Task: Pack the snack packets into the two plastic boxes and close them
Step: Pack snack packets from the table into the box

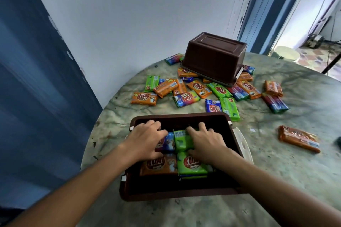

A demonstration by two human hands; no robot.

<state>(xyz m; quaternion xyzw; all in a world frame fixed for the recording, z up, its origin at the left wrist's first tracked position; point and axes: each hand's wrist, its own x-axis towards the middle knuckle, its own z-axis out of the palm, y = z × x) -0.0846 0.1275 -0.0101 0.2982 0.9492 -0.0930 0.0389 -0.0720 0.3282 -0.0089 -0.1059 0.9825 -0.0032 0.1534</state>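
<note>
1. Both hands reach down into the near brown box (184, 192), which stands open on the marbled desk (276, 180).
2. The left hand (145, 139) lies palm down over a blue packet (168, 143); its fingers (156, 124) are spread and nearly straight, pressing on the packets and curled round nothing.
3. The right hand (206, 143) lies over a green packet (182, 140); its fingers (202, 127) bend lightly over the packet's far edge and the thumb lies along its near side. Whether this is a true grip or only a press, I cannot tell.
4. Just nearer than the left fingers, inside the box, lies an orange packet (160, 165); just nearer than the right fingers lies a second green packet (191, 165), beside the orange one.
5. To the right of the right hand, a pale lid (244, 145) rests against the box's right side.
6. Well beyond both sets of fingers, the second brown box (215, 55) stands upside down on the desk, resting on some of the loose packets (184, 89) scattered around it in orange, green and blue.
7. Far to the right of the right fingers, one lone orange packet (299, 138) lies apart on the desk.
</note>
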